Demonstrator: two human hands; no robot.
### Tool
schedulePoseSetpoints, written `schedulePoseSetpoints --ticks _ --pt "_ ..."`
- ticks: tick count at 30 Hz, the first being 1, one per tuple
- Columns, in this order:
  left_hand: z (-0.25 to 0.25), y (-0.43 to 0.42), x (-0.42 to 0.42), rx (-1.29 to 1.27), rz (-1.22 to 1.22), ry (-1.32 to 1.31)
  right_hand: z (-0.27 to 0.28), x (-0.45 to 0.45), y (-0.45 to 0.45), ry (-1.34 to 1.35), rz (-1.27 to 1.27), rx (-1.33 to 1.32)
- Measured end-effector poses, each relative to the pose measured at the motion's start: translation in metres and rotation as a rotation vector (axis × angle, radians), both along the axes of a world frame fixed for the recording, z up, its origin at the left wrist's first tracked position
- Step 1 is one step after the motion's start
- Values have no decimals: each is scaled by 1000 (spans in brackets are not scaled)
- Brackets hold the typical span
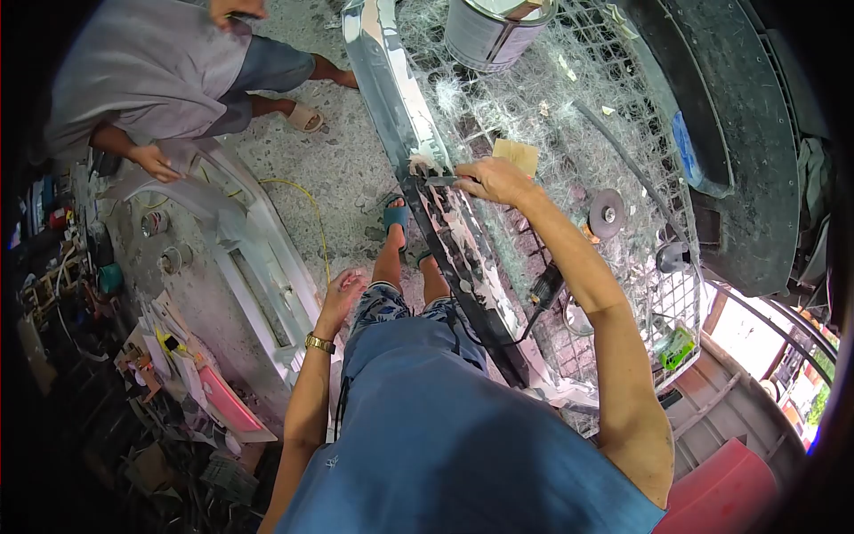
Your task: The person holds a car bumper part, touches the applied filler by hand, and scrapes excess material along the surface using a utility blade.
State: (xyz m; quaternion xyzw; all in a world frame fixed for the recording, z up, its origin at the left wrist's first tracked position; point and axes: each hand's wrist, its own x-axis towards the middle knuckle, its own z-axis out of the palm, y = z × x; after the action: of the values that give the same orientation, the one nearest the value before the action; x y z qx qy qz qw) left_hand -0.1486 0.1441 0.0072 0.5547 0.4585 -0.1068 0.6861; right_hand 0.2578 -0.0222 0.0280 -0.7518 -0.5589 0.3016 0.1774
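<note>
A flat putty spreader [440,181] is held in my right hand [498,181], its blade against the long dark bumper-like part [463,267], which carries patches of pinkish filler. Down by my left thigh, my left hand [345,292] hangs with its fingers loosely curled and apart, with nothing visible in it. A yellowish square of paper [516,157] lies just beyond my right hand on the fibre-covered wire mesh.
A can [496,34] stands at the mesh's far end. A round disc [608,214] and a cabled power tool [546,285] are right of the part. At upper left, another person [160,71] stands by a grey panel [258,258]. A yellow cord [316,209] crosses the floor.
</note>
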Motion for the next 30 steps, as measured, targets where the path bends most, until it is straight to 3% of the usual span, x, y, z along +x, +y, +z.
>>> schedulePoseSetpoints --ticks 12,15,22,27,30 --pt "8 3 1 5 65 41 3 -5 -6 43 -23 -41" --pt "6 -14 27 -75 67 -139 1 -6 -9 46 -25 -37" --pt "-1 -55 106 -128 -14 -148 -5 -9 -15 42 -34 21" --pt "12 -72 127 -224 61 -138 -6 -11 -21 18 -38 -14" --pt "-5 -77 122 -208 11 -145 -5 -13 -24 15 -31 -38"
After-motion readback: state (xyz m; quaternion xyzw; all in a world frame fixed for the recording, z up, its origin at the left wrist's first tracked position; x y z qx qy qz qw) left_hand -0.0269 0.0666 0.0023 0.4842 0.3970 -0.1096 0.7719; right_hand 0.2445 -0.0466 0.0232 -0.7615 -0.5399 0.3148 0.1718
